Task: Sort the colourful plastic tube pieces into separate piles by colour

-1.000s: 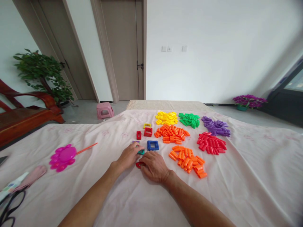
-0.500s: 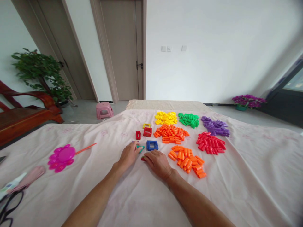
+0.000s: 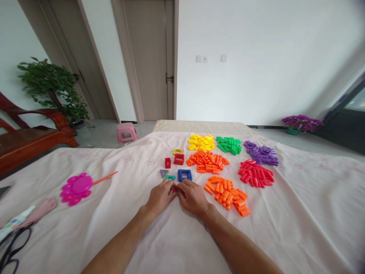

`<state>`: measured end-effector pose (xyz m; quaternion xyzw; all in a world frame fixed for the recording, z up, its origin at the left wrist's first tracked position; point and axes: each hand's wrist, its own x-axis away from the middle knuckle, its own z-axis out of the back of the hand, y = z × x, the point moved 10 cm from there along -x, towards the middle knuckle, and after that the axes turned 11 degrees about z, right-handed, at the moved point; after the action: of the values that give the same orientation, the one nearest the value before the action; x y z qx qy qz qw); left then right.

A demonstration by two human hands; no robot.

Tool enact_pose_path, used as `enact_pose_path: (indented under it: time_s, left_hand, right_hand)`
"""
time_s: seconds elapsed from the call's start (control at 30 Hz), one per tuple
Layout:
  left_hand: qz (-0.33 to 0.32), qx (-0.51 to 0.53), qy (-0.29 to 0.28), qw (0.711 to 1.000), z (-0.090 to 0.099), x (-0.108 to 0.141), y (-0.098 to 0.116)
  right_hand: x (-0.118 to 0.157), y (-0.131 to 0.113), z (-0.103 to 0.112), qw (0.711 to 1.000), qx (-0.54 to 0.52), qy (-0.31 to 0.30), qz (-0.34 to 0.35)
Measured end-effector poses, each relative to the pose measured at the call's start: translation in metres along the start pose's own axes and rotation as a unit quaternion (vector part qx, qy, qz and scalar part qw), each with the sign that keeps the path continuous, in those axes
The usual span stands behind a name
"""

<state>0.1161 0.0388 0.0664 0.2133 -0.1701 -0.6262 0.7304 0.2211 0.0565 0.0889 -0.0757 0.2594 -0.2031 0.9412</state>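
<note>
My left hand (image 3: 161, 196) and my right hand (image 3: 192, 196) meet at the fingertips, both pinching a small red piece (image 3: 175, 188) that their fingers mostly hide. Just beyond my left fingers lies a teal triangle (image 3: 170, 177), with a purple and green triangle (image 3: 164, 173) to its upper left. Blue square frames (image 3: 184, 175) sit just past my right hand. Farther back are a narrow red frame (image 3: 168, 163), a stack of red square frames (image 3: 179, 159) and a yellow frame (image 3: 178, 151).
Right of the frames lie piles of orange (image 3: 228, 192), yellow (image 3: 201, 142), green (image 3: 229, 145), purple (image 3: 261, 153) and red tubes (image 3: 256, 173). A magenta flower-shaped item (image 3: 78, 187) with an orange stick, glasses (image 3: 14, 247) and a pink cloth item (image 3: 41, 213) are at left.
My left hand has left the teal triangle and moved right and nearer to me, joining my right hand at the red piece. The purple and green triangle now shows.
</note>
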Motion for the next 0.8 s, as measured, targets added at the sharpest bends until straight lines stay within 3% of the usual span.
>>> enact_pose_path:
  time_s: [0.13, 0.2, 0.33, 0.43, 0.5, 0.63, 0.7, 0.8]
  left_hand:
    - [0.003, 0.011, 0.010, 1.000, 0.007, 0.000, 0.002]
    - [0.035, 0.010, 0.010, 0.999, 0.020, -0.006, -0.011]
    - [0.171, -0.062, 0.084, 0.980, 0.083, -0.016, -0.082]
    - [0.261, -0.121, 0.151, 0.946, 0.137, -0.008, -0.148]
    - [0.306, -0.154, 0.173, 0.923, 0.159, 0.002, -0.186]
    - [0.333, -0.165, 0.164, 0.914, 0.164, 0.017, -0.229]
    - [0.323, -0.149, 0.175, 0.918, 0.162, 0.020, -0.231]
    - [0.294, -0.102, 0.223, 0.924, 0.166, 0.020, -0.218]
  right_hand:
    - [0.000, -0.001, 0.002, 1.000, 0.012, 0.020, 0.020]
    - [0.001, -0.001, 0.006, 0.999, 0.012, 0.044, 0.027]
    - [0.002, -0.002, 0.008, 0.997, -0.002, 0.058, 0.054]
    - [0.001, -0.004, 0.007, 0.997, -0.017, 0.048, 0.064]
    - [0.000, -0.005, 0.007, 0.996, -0.023, 0.047, 0.066]
    - [-0.001, -0.011, 0.008, 0.994, -0.025, 0.063, 0.081]
    - [-0.001, -0.013, 0.008, 0.993, -0.029, 0.072, 0.090]
    - [-0.001, -0.013, 0.006, 0.992, -0.038, 0.077, 0.097]
